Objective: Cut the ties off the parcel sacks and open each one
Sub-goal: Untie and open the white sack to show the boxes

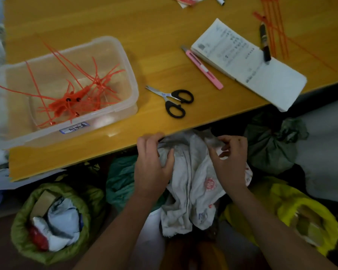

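Gathering the mouth of the white sack (191,180) just below the desk (148,32) edge, the person has both hands in its cloth. The left hand (152,168) has its fingers curled into a fold near the top, and the right hand (230,160) pinches a bunched bit of the neck between thumb and fingertips. The fabric looks soft and limp, creasing wherever it is touched, so I'd judge it light at the mouth and likely to slump once let go. The best hold seems to be the loose rim on two opposite sides, pulled apart. No tie shows on it (it may be hidden in the folds). The scissors (173,101) lie untouched on the desk beside the clear tub (125,55) of red ties (74,98).
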